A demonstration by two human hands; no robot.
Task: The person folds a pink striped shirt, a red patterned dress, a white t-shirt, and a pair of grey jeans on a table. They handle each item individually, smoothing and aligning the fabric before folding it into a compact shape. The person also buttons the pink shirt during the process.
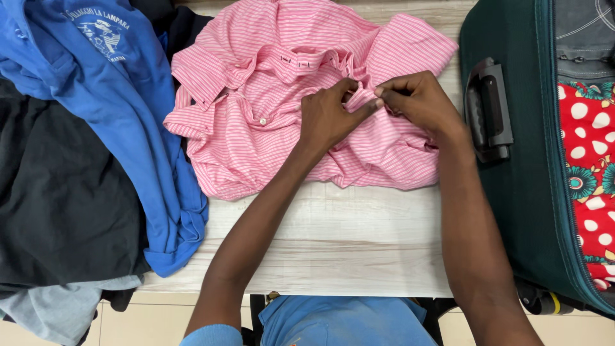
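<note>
A pink striped button-up shirt point(256, 96) lies crumpled on a pale wooden table point(346, 237). My left hand point(330, 115) and my right hand point(419, 102) meet near the shirt's middle. Both pinch a small fold of the pink fabric between thumb and fingers, fingertips almost touching. The shirt's collar and button placket show to the left of my hands.
A blue printed shirt point(122, 96) drapes over dark garments point(57, 205) on the left, with a grey one point(57, 311) hanging off the table edge. A dark green suitcase point(519, 179) with a black handle point(490, 109) stands open at right, holding red dotted fabric point(586, 166).
</note>
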